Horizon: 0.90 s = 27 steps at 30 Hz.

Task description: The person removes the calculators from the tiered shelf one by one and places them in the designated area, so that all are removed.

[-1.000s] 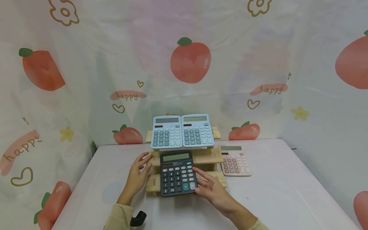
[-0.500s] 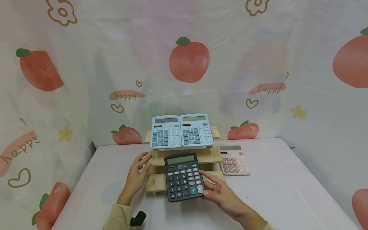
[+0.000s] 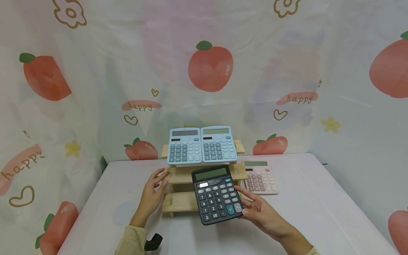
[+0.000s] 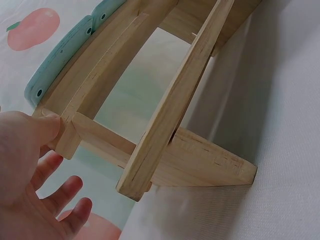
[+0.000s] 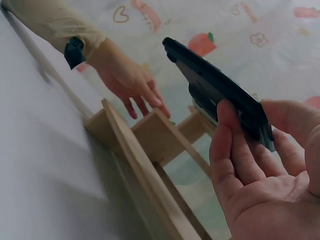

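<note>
A black calculator [image 3: 217, 198] is held up in front of a stepped wooden rack [image 3: 180, 202], tilted with its keys facing the head camera. My right hand [image 3: 262, 216] grips it by its right edge; the right wrist view has the fingers [image 5: 232, 145] under its back and the thumb at the edge. My left hand [image 3: 150, 198] pinches the left end of the rack's middle shelf, its thumb [image 4: 47, 127] on top and the other fingers spread below. Two light blue calculators [image 3: 185, 146] [image 3: 218, 144] lean side by side on the top shelf.
A pink calculator [image 3: 261, 179] lies on the white table [image 3: 302, 212] right of the rack, its left edge partly covered by the shelves. A patterned cloth wall [image 3: 210, 113] rises behind the table. Something black [image 3: 153, 242] sits by the left sleeve.
The black calculator has come off the middle and lower shelves' front, moving right and turning counterclockwise with my right hand. My left hand stays at the rack's left end.
</note>
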Tool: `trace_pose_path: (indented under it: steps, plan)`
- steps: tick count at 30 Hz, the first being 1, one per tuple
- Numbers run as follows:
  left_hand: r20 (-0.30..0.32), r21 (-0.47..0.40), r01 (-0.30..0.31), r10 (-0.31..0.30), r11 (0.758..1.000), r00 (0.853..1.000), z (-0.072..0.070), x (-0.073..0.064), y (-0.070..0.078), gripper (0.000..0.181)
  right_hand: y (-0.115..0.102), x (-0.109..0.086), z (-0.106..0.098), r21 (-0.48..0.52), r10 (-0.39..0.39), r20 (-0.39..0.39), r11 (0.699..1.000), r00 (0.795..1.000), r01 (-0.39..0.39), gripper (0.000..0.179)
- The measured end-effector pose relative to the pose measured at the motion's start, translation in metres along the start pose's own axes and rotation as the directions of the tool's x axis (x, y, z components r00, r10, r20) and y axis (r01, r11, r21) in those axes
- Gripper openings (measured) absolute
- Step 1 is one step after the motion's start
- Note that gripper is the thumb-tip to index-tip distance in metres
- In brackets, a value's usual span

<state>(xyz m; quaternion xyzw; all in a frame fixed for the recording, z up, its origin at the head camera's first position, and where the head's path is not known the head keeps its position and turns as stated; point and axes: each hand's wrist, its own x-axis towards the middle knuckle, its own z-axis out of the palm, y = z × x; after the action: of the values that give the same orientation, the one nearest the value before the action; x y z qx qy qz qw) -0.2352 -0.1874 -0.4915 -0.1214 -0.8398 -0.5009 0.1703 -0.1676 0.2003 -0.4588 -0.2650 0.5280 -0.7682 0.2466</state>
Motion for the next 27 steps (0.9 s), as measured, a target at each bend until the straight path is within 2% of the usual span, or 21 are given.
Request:
trace_pose_path:
  steps: [4, 14, 20, 27]
  plan:
    - [-0.002, 0.001, 0.004, -0.004, 1.0, 1.0, 0.0, 0.0, 0.0, 0.038, -0.008, -0.005, -0.006, -0.017, -0.008, -0.029, 1.0, 1.0, 0.008, 0.067]
    - [-0.004, 0.008, -0.001, 0.002, 1.0, 1.0, 0.0, 0.0, 0.0, 0.038, -0.03, -0.011, -0.016, -0.046, -0.118, -0.052, 0.992, 0.992, 0.116, 0.066]
    - [0.002, 0.007, 0.013, -0.013, 1.0, 1.0, 0.0, 0.001, 0.0, 0.038, -0.041, -0.013, -0.022, -0.074, -0.128, -0.102, 0.99, 0.987, 0.121, 0.064]
    - [0.0, 0.005, 0.012, -0.012, 1.0, 1.0, 0.0, 0.001, -0.001, 0.038, -0.047, -0.015, -0.029, -0.061, -0.157, -0.119, 0.987, 0.98, 0.15, 0.064]
